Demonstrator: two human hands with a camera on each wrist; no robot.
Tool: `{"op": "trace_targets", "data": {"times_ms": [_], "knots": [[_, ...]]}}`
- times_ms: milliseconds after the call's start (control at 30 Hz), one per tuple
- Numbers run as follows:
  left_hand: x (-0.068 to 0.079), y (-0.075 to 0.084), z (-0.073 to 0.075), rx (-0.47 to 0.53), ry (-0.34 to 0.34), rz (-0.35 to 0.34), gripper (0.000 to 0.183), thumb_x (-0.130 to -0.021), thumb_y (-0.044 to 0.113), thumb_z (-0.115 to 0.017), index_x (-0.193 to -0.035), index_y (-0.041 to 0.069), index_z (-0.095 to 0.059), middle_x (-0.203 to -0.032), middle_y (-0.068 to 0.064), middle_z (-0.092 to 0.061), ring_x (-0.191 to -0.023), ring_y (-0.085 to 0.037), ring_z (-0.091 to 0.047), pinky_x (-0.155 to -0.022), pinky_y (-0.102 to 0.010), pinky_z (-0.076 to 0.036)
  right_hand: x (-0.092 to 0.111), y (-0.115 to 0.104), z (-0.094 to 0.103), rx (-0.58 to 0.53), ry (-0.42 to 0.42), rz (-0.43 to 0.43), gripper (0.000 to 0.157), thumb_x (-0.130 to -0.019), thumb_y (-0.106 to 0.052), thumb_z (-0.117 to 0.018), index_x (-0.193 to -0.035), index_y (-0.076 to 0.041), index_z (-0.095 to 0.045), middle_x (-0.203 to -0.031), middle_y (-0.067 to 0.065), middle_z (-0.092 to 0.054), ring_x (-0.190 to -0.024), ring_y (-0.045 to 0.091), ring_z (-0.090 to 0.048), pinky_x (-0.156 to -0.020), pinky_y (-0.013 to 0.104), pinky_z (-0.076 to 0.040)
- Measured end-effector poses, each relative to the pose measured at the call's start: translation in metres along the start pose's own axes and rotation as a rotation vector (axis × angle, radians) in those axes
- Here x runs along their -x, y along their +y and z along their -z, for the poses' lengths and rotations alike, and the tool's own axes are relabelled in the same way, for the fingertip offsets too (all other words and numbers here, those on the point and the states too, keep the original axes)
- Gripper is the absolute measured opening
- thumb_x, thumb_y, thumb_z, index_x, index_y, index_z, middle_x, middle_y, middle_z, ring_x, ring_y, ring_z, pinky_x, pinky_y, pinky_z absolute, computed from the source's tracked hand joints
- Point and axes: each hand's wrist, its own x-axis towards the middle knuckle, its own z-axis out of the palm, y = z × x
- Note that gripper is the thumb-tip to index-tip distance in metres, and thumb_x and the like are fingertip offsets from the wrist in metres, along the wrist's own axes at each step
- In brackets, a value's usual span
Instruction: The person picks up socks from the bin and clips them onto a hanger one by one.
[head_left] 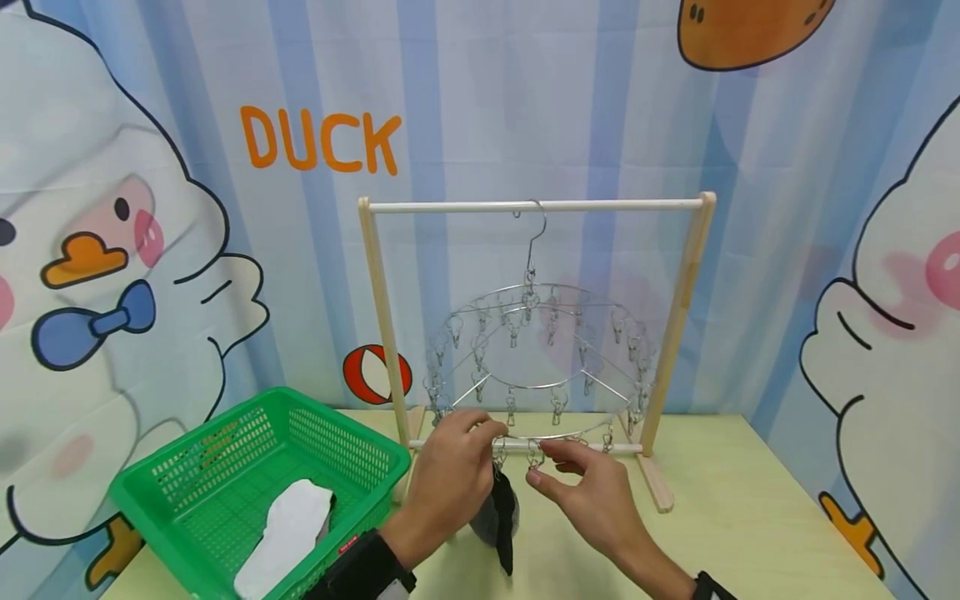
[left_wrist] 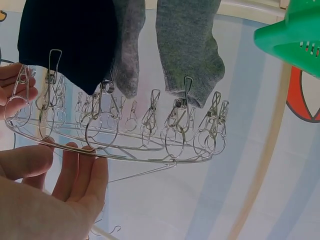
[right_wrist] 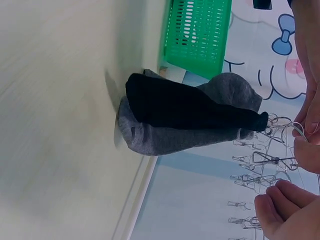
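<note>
A round wire drying hanger with many metal clips hangs by its hook. My left hand grips its near rim between thumb and fingers. A black sock hangs from a clip just beside that hand. Two grey socks hang behind the black one. To the right, my right hand has thumb and forefinger around a metal clip on the same rim. In the left wrist view, the right hand's fingertips overlap that clip.
A wooden stand with a white crossbar carries the hanger. On the left, a green basket holds a white sock. The stand's right foot rests on the pale table. A duck-print curtain hangs behind.
</note>
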Motion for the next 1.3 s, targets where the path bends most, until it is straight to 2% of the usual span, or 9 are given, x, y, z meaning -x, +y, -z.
{"op": "trace_targets", "data": {"times_ms": [233, 467, 667, 900, 1033, 1167, 1300], "knots": [[-0.001, -0.001, 0.0, 0.0, 0.017, -0.014, 0.022, -0.085, -0.001, -0.063, -0.096, 0.014, -0.075, -0.092, 0.003, -0.064, -0.091, -0.015, -0.059, -0.083, -0.034, -0.054, -0.004, -0.005, -0.003, -0.07, -0.041, 0.015, 0.027, -0.079, -0.006, -0.079, -0.105, -0.011, -0.074, -0.103, -0.001, -0.071, -0.083, 0.01, -0.066, -0.076, 0.036, -0.057], [0.001, -0.001, 0.001, -0.003, -0.018, 0.009, 0.023, -0.085, 0.0, -0.063, -0.098, 0.015, -0.075, -0.092, 0.004, -0.063, -0.09, -0.014, -0.058, -0.083, -0.034, -0.053, -0.006, -0.005, -0.004, -0.115, -0.065, 0.01, 0.024, -0.08, -0.002, -0.078, -0.104, -0.008, -0.075, -0.101, 0.003, -0.071, -0.081, 0.009, -0.067, -0.071, 0.03, -0.057], [0.001, -0.001, 0.001, 0.003, -0.023, 0.001, 0.024, -0.085, -0.001, -0.062, -0.098, 0.014, -0.075, -0.092, 0.004, -0.064, -0.091, -0.014, -0.058, -0.083, -0.033, -0.053, -0.007, -0.005, -0.004, -0.098, -0.064, 0.021, 0.026, -0.08, -0.003, -0.078, -0.106, -0.006, -0.075, -0.1, 0.002, -0.072, -0.082, 0.007, -0.066, -0.072, 0.033, -0.058], [0.001, -0.001, 0.002, 0.002, -0.016, -0.013, 0.022, -0.084, 0.0, -0.064, -0.096, 0.014, -0.074, -0.092, 0.003, -0.064, -0.09, -0.014, -0.059, -0.083, -0.033, -0.053, -0.006, -0.007, -0.002, -0.024, -0.064, 0.028, 0.011, -0.078, -0.012, -0.081, -0.088, -0.015, -0.075, -0.082, -0.008, -0.07, -0.072, 0.003, -0.064, -0.066, 0.031, -0.057], [0.0, -0.002, 0.002, 0.0, -0.015, -0.007, 0.021, -0.084, 0.0, -0.064, -0.096, 0.013, -0.075, -0.093, 0.002, -0.065, -0.092, -0.015, -0.059, -0.083, -0.033, -0.054, -0.006, -0.008, 0.0, 0.025, -0.052, 0.056, 0.01, -0.077, -0.016, -0.082, -0.081, -0.018, -0.073, -0.075, -0.012, -0.067, -0.066, 0.0, -0.062, -0.06, 0.03, -0.055], [0.001, -0.004, 0.003, 0.019, 0.008, -0.003, 0.02, -0.085, 0.0, -0.065, -0.097, 0.012, -0.074, -0.096, 0.001, -0.065, -0.093, -0.016, -0.06, -0.081, -0.034, -0.055, -0.005, -0.008, 0.002, 0.026, -0.046, 0.067, 0.012, -0.076, -0.014, -0.083, -0.076, -0.018, -0.071, -0.069, -0.013, -0.066, -0.061, 0.0, -0.061, -0.056, 0.028, -0.053], [0.001, -0.015, 0.004, 0.027, 0.095, 0.005, 0.018, -0.085, -0.002, -0.066, -0.096, 0.011, -0.072, -0.095, -0.001, -0.066, -0.092, -0.017, -0.061, -0.078, -0.035, -0.056, -0.004, -0.008, 0.003, 0.028, -0.036, 0.066, 0.016, -0.075, -0.013, -0.083, -0.072, -0.019, -0.07, -0.065, -0.015, -0.065, -0.059, 0.0, -0.06, -0.055, 0.028, -0.052]]}}
